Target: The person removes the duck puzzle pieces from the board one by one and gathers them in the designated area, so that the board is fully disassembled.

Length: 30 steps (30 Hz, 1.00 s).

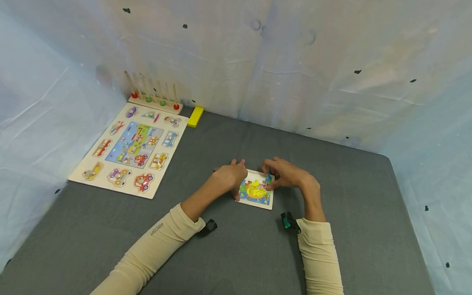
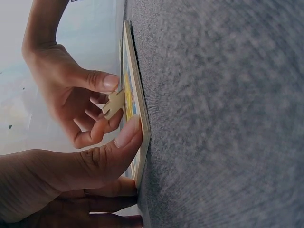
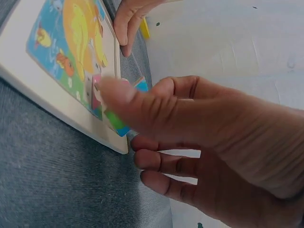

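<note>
A small wooden puzzle board (image 1: 256, 192) with a yellow duck picture lies flat on the grey mat (image 1: 255, 252). My left hand (image 1: 235, 178) holds the board's left edge; the thumb (image 2: 127, 135) presses on the top face of the puzzle board (image 2: 137, 102) and the fingers lie along its side. My right hand (image 1: 272, 175) is over the board's far right corner and pinches a loose puzzle piece (image 2: 114, 102) between thumb and fingers. In the right wrist view the puzzle piece (image 3: 118, 127) shows pink, green and blue and sits just above the puzzle board (image 3: 52, 66).
A large vehicle peg puzzle (image 1: 131, 150) lies at the far left. Behind it stands a wooden rod rack (image 1: 153, 97) with coloured beads, and a yellow block (image 1: 195, 116) beside it. Pale sheeting walls the mat on three sides.
</note>
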{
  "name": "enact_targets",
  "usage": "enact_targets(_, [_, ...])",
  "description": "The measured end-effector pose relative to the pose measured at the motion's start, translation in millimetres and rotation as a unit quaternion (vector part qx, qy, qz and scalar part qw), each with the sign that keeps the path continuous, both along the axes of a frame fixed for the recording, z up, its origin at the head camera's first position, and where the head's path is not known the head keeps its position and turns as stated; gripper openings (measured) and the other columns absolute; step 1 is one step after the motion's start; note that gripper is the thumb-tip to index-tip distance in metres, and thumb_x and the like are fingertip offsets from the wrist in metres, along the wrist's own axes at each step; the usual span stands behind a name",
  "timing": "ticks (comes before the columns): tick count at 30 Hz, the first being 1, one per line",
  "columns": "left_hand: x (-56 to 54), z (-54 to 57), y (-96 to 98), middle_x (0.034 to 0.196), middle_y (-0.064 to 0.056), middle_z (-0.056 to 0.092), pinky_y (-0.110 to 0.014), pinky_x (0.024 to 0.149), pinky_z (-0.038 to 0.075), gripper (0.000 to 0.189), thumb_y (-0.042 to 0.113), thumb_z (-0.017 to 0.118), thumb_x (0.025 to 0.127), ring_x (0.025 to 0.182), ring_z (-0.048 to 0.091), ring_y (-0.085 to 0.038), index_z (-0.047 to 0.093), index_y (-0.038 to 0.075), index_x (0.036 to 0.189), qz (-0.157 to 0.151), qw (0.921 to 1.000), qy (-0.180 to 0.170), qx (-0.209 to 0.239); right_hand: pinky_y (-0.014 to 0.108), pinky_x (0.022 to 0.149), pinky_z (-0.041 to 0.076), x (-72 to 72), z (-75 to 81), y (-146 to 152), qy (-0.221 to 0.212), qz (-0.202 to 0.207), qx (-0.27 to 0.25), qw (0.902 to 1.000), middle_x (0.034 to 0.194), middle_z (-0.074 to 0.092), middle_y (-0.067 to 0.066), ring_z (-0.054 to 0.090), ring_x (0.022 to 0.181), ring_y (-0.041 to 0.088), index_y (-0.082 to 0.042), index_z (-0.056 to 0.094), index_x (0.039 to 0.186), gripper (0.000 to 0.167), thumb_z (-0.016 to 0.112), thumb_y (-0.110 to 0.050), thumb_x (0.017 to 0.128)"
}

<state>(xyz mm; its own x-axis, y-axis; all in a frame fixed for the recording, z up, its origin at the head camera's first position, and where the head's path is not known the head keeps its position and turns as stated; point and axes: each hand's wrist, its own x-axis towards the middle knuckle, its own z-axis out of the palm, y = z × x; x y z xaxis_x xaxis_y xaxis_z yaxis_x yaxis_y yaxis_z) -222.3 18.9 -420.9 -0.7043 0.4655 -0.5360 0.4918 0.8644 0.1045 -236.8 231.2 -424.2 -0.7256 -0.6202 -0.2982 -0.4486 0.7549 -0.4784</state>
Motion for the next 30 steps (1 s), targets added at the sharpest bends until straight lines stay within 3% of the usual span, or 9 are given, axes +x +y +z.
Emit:
enact_targets(7, [-0.1,-1.3,-0.3,0.175,-0.016,0.020,-0.074,0.097,0.053,0.101,0.043,0.094,0.075,0.161,0.022,-0.043,0.047,0.007,0.157,0.007,0.9999,0.006,-0.005,0.034,0.075,0.042,-3.8,-2.5,-1,-0.003,-0.002,-0.034,0.9994,0.093,0.056,0.012,0.053,0.085,0.027,-0.008,0.056,0.103,0.037,0.087,-0.022,0.087])
enact_targets(16, [-0.4,-1.3,0.5,0.175,-0.017,0.021,-0.074,0.096,0.053,0.101,0.045,0.094,0.074,0.160,0.023,-0.044,0.049,0.007,0.156,-0.002,0.9999,0.010,-0.008,0.032,0.072,0.045,-2.0,-2.4,-3,-0.015,-0.011,-0.037,0.9991,0.091,0.061,0.013,0.053,0.079,0.019,-0.008,0.057,0.102,0.035,0.086,-0.021,0.089])
enact_targets(25, [1.3,-3.3,0.0,0.176,-0.017,0.019,-0.075,0.098,0.051,0.102,0.043,0.094,0.076,0.161,0.021,-0.044,0.045,0.007,0.158,0.001,1.0000,0.005,-0.001,0.036,0.079,0.051,0.3,2.1,3,-0.004,-0.016,-0.045,0.9989,0.098,0.065,0.010,0.061,0.088,0.024,-0.007,0.062,0.110,0.033,0.085,-0.020,0.089])
enact_targets(30, [1.5,-2.1,-0.8,0.176,-0.016,0.019,-0.076,0.099,0.051,0.102,0.043,0.094,0.076,0.161,0.021,-0.044,0.046,0.007,0.158,0.004,1.0000,0.005,0.001,0.041,0.083,0.051,3.5,12.6,19,0.023,-0.050,-0.059,0.9967,0.104,0.066,0.012,0.061,0.093,0.027,-0.002,0.064,0.116,0.034,0.082,-0.015,0.091])
